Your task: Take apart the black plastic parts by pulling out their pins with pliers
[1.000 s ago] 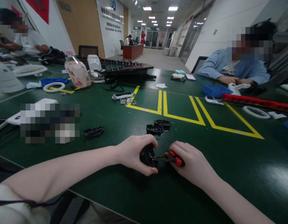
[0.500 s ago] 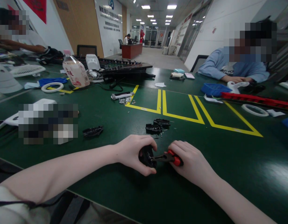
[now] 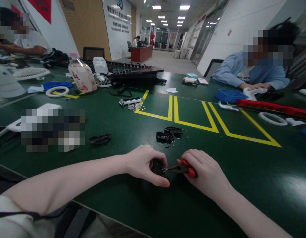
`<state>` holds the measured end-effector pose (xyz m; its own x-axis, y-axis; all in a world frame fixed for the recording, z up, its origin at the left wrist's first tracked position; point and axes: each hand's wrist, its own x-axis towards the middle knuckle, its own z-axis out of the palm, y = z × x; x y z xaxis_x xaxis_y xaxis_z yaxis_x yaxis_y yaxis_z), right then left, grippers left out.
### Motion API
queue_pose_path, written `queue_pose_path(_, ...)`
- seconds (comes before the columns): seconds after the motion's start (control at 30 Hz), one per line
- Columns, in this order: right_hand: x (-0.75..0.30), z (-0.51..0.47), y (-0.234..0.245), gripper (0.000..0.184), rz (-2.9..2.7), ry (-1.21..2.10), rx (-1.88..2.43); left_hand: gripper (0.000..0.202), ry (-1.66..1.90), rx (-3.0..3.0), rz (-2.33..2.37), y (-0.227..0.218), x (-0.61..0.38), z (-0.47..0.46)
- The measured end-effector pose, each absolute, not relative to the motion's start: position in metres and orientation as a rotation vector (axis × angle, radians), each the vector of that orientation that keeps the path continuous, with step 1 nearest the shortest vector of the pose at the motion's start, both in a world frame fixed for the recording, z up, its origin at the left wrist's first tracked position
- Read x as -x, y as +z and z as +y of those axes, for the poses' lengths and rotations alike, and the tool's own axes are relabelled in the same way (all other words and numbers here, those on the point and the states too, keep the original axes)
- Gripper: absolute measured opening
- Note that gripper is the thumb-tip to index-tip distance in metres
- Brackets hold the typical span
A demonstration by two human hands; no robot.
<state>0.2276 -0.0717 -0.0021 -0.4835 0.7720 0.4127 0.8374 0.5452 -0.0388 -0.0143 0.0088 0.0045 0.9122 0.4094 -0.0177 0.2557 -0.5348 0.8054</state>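
My left hand point(image 3: 144, 165) is closed around a small black plastic part point(image 3: 158, 166) held down on the green table point(image 3: 242, 172). My right hand point(image 3: 206, 172) grips a red-and-black handled screwdriver point(image 3: 185, 168), whose dark shaft points left into the black part. The two hands almost touch near the table's front edge. Most of the part is hidden under my left fingers.
Several loose black plastic pieces point(image 3: 167, 135) and small screws lie just beyond my hands; another black piece point(image 3: 100, 139) lies to the left. Yellow tape lines point(image 3: 192, 124) cross the table. A bottle point(image 3: 82, 76), tape rolls and a blue bin point(image 3: 229, 96) stand farther back. Other people sit at the far left and right.
My left thumb has slid lower along the black part. Both hands stay in the same place; the view shifted slightly.
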Motion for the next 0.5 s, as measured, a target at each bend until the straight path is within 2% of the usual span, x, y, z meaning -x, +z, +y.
queue_pose_path(0.27,-0.2281,-0.0714,0.0007,0.01,-2.393,-0.273,1.315,0.051,0.198,-2.115,0.46,0.0073,0.0141,0.0077)
queue_pose_path(0.5,-0.2301,-0.0709,-0.0025,0.013,-2.358,-0.163,1.369,0.057,0.522,-2.33,0.483,0.0048,0.0138,0.0029)
